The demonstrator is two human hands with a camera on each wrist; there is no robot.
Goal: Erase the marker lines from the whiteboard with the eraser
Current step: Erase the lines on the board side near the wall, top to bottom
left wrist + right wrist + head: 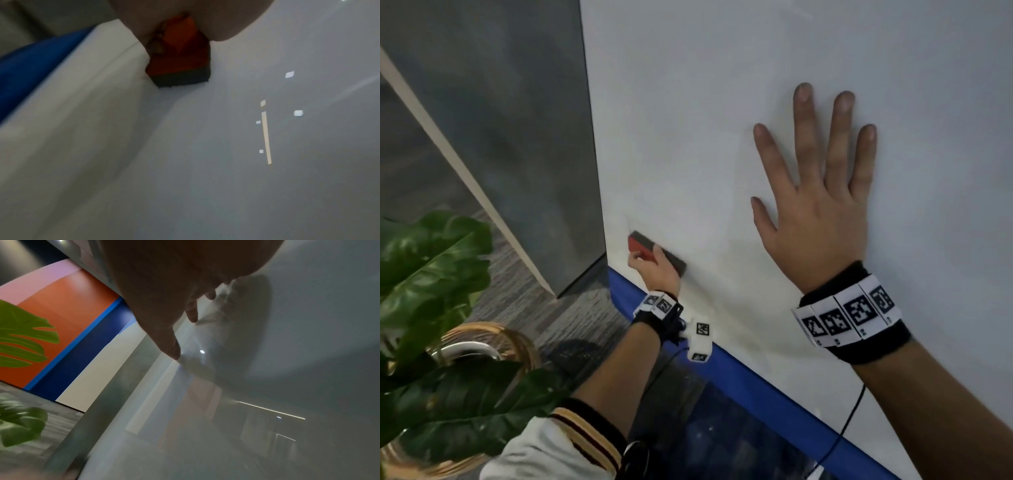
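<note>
The white whiteboard (722,102) fills most of the head view, with a blue strip (756,387) along its lower edge. My left hand (657,270) grips a red eraser with a dark felt face (643,245) and presses the felt to the board near its lower left corner. The left wrist view shows the same eraser (180,65) on the board (205,162), held between thumb and fingers. A short faint line (628,224) shows just above the eraser. My right hand (815,192) lies flat on the board, fingers spread and straight; its fingers (170,344) touch the glossy surface (287,353).
A grey panel (517,137) stands left of the board's edge. A large-leaved green plant (431,274) in a woven basket (493,339) sits on the carpet at lower left. A black cable (849,421) hangs from my right wrist across the blue strip.
</note>
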